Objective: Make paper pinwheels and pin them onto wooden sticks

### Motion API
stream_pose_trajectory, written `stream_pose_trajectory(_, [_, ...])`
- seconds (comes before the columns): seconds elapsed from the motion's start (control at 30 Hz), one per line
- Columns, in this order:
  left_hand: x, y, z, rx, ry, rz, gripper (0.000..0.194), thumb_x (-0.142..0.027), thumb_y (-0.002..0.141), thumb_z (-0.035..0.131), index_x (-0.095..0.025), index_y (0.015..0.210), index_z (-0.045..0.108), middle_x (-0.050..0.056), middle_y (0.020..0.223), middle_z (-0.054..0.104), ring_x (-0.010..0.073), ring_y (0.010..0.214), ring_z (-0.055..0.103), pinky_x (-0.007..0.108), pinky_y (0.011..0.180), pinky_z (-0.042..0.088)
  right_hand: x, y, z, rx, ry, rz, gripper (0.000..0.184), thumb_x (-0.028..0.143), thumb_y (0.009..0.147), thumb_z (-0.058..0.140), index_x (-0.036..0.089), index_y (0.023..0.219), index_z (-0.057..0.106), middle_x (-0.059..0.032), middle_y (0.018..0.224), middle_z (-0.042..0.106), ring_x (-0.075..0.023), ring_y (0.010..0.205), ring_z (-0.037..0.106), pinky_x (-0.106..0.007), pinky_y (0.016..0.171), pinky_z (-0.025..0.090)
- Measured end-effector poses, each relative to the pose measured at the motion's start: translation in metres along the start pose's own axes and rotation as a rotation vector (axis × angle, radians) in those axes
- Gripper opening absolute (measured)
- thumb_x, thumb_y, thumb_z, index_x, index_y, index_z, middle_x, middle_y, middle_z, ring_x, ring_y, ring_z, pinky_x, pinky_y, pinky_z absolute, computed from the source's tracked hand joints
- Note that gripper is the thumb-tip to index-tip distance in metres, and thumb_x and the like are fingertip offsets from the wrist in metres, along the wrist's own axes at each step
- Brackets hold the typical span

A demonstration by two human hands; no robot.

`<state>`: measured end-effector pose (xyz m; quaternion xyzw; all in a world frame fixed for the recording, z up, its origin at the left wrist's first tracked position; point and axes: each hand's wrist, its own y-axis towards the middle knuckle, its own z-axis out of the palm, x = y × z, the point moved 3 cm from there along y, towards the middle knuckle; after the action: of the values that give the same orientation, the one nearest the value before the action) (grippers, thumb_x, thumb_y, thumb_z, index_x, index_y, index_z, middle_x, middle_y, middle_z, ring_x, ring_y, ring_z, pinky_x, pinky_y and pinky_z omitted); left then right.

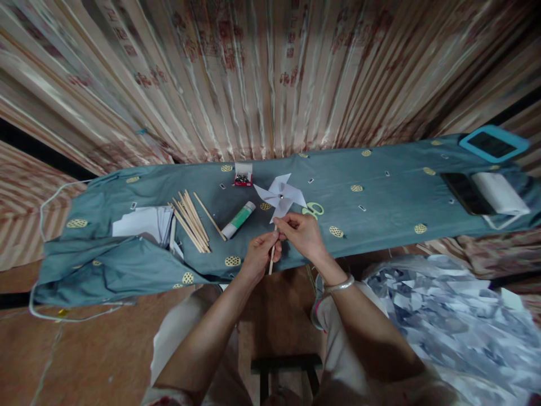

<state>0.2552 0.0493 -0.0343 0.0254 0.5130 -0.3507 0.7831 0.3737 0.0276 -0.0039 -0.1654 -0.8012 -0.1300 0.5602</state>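
A white paper pinwheel (281,197) with a metal pin at its centre stands on a thin wooden stick (272,260). My left hand (260,254) is closed round the stick's lower part. My right hand (299,233) pinches the stick just under the paper blades; a silver bangle circles that wrist. Both hands are over the near edge of a bench covered in grey-blue cloth (380,197).
On the cloth lie a bundle of wooden sticks (192,220), a stack of white paper (143,223), a green-and-white glue tube (239,219), a small red box of pins (243,176), green-handled scissors (313,210), a dark phone (466,193) and a blue-framed tablet (493,144). Paper scraps (448,321) are heaped at the lower right.
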Motion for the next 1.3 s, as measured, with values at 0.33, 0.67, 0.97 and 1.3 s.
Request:
stream_pose_trajectory(0.33, [-0.004, 0.003, -0.006, -0.088, -0.036, 0.053, 0.045, -0.055, 0.056, 0.083, -0.013, 0.066, 0.070, -0.002, 0.055, 0.059, 0.0063, 0.047, 0.051, 0.019, 0.049, 0.040, 0.015, -0.029, -0.013, -0.091, -0.382, -0.163, 0.035, 0.043, 0.089, 0.057, 0.019, 0.067, 0.069, 0.0011, 0.060, 0.064, -0.0104, 0.054, 0.052, -0.023, 0.054, 0.034])
stream_pose_trajectory(0.67, [-0.004, 0.008, -0.012, -0.182, -0.101, 0.097, 0.046, -0.054, 0.053, 0.085, -0.016, 0.076, 0.078, 0.004, 0.075, 0.072, 0.0127, 0.075, 0.061, 0.023, 0.073, 0.047, -0.008, -0.044, 0.018, 0.115, 0.004, 0.010, 0.020, 0.040, 0.082, 0.065, 0.020, 0.084, 0.069, -0.0020, 0.078, 0.074, -0.0156, 0.067, 0.067, -0.024, 0.062, 0.049])
stream_pose_trajectory(0.97, [-0.001, 0.007, -0.012, -0.142, -0.134, 0.072, 0.047, -0.052, 0.056, 0.085, -0.016, 0.084, 0.078, 0.005, 0.076, 0.073, 0.0143, 0.074, 0.064, 0.024, 0.069, 0.047, -0.019, -0.045, 0.031, 0.095, 0.139, 0.041, 0.017, 0.036, 0.079, 0.063, 0.020, 0.077, 0.066, -0.0012, 0.070, 0.070, -0.0150, 0.061, 0.064, -0.024, 0.055, 0.048])
stream_pose_trajectory(1.3, [-0.003, 0.002, -0.015, -0.134, -0.078, 0.058, 0.047, -0.050, 0.055, 0.086, -0.016, 0.087, 0.077, 0.007, 0.082, 0.073, 0.0156, 0.078, 0.066, 0.025, 0.070, 0.050, -0.048, 0.004, -0.045, 0.035, -0.016, 0.117, 0.036, 0.054, 0.071, 0.069, 0.018, 0.075, 0.067, -0.0024, 0.062, 0.069, -0.0152, 0.054, 0.061, -0.026, 0.054, 0.048])
